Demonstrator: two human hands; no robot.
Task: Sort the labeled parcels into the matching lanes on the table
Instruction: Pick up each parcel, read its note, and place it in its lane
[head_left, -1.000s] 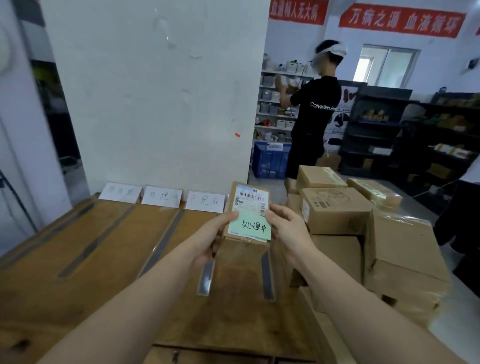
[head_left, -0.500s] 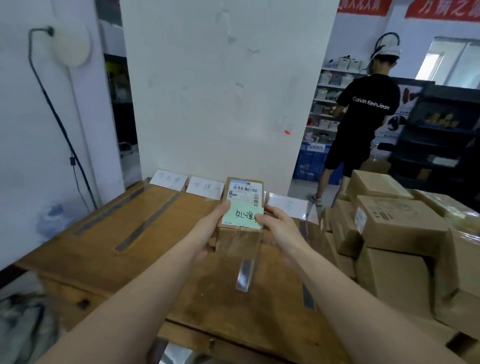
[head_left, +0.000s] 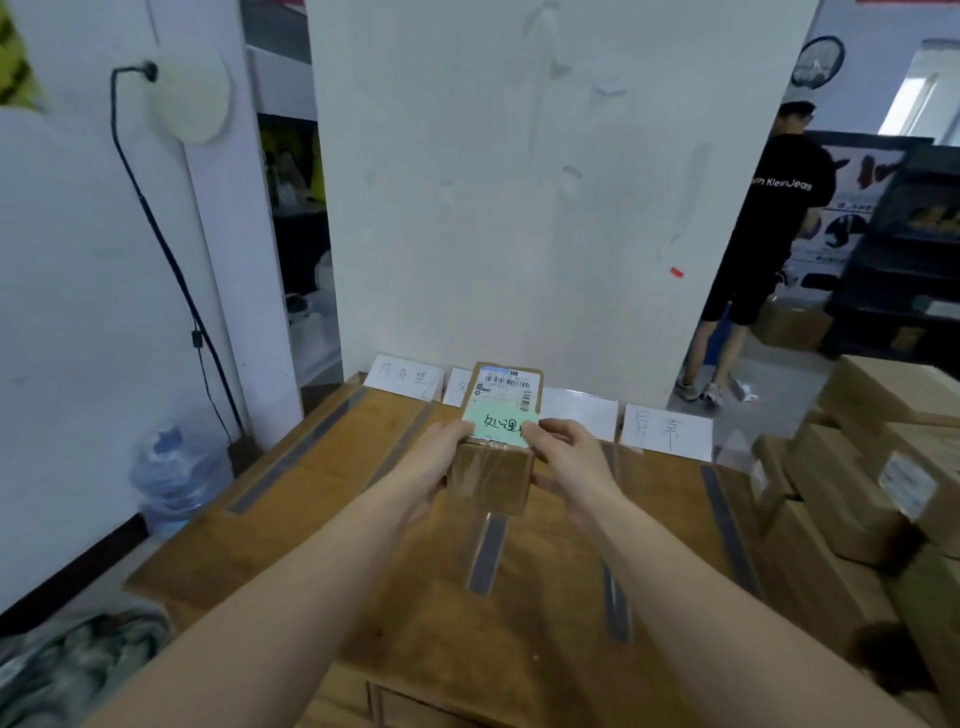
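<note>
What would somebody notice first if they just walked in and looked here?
Probably the small brown parcel with a green note, held between the left hand and right hand over the middle of the wooden table. Next, the white lane cards along the table's far edge and the stacked boxes at right.

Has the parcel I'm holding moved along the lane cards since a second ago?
Yes. The parcel has shifted leftward: it now covers the second white lane card, away from the far-right card.
</note>
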